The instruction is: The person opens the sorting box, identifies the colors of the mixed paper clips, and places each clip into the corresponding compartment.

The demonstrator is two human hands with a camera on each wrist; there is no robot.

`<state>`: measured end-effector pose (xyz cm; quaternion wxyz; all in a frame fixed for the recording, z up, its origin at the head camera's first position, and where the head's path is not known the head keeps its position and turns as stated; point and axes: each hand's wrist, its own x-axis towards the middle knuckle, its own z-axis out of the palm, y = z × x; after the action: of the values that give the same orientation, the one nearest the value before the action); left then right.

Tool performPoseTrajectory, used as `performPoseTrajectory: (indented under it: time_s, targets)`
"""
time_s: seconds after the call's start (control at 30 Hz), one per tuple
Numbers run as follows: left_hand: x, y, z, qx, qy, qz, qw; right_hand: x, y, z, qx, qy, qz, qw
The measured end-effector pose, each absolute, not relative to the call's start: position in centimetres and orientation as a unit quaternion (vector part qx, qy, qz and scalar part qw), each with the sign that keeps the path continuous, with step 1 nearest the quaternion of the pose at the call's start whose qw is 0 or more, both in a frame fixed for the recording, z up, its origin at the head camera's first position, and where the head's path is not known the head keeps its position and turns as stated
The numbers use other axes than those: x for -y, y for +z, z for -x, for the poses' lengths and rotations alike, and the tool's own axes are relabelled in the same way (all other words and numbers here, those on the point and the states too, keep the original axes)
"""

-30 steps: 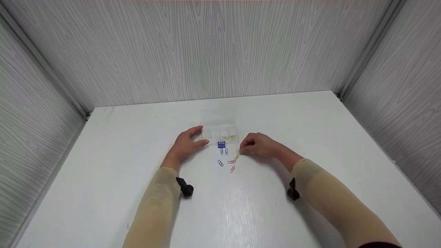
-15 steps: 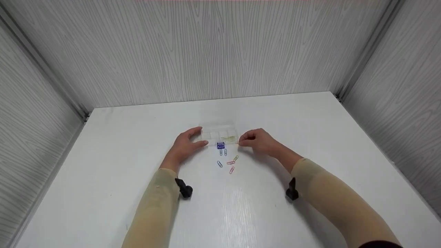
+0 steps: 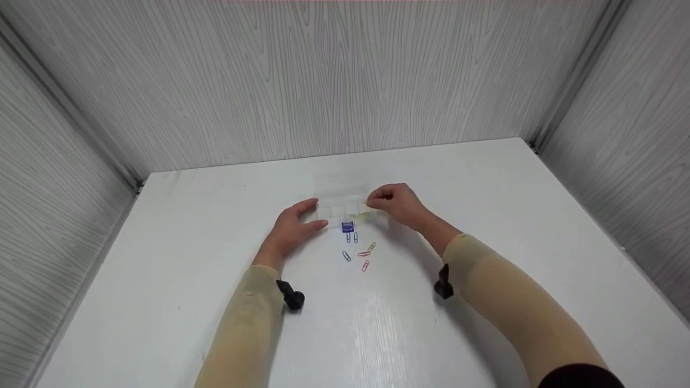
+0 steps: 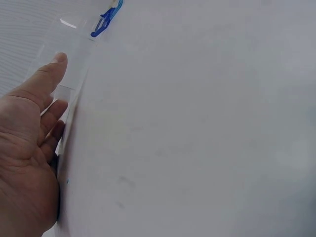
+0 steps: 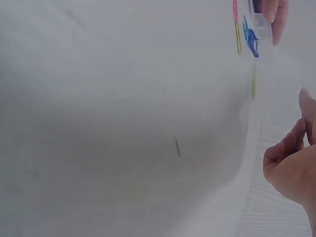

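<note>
A clear plastic compartment box [image 3: 338, 211] lies on the table with yellow paper clips [image 3: 362, 215] in its right part. My left hand [image 3: 294, 225] holds the box's left end, thumb at the front and fingers at the back. Over the box's right back part, my right hand [image 3: 398, 203] pinches a small yellow paper clip [image 5: 305, 87], mostly hidden by the fingertips. At the box's front edge sits a blue clasp-like piece [image 3: 347, 227]. Nearer lie blue paper clips [image 3: 346, 256], a yellow-green paper clip [image 3: 372, 247] and pink-red paper clips [image 3: 366, 265].
The white table [image 3: 366, 334] is bounded by a grey wood-grain panel [image 3: 334, 81] at the back and similar panels at both sides. Black wrist mounts [image 3: 443, 283] stick out from both sleeves.
My right hand has picked up a yellow paper clip from the table beside the others and moved it away from me, up over the box. The left hand stays at the box's left end.
</note>
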<state>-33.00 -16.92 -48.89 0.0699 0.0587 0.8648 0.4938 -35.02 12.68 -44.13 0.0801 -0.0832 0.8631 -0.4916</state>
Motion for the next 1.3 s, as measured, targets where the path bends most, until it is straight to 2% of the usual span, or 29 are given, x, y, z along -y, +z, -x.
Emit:
performPoseTrajectory:
  time_s: [0.33, 0.67, 0.87, 1.3]
  targets:
    - [17.0, -48.9, 33.0, -0.866, 0.493, -0.059, 0.065, -11.6, -45.0, 35.6, -0.865, -0.493, 0.06, 0.076]
    - [16.5, -48.9, 33.4, -0.859, 0.504, -0.063, 0.067, -12.7, -45.6, 35.0, -0.862, -0.496, 0.075, 0.074]
    - [16.6, -48.7, 33.4, -0.862, 0.499, -0.067, 0.067, -13.8, -45.7, 33.9, -0.862, -0.487, 0.089, 0.11]
    - [17.5, -49.0, 33.6, -0.856, 0.508, -0.066, 0.065, -14.5, -46.4, 32.3, -0.858, -0.434, 0.19, 0.199]
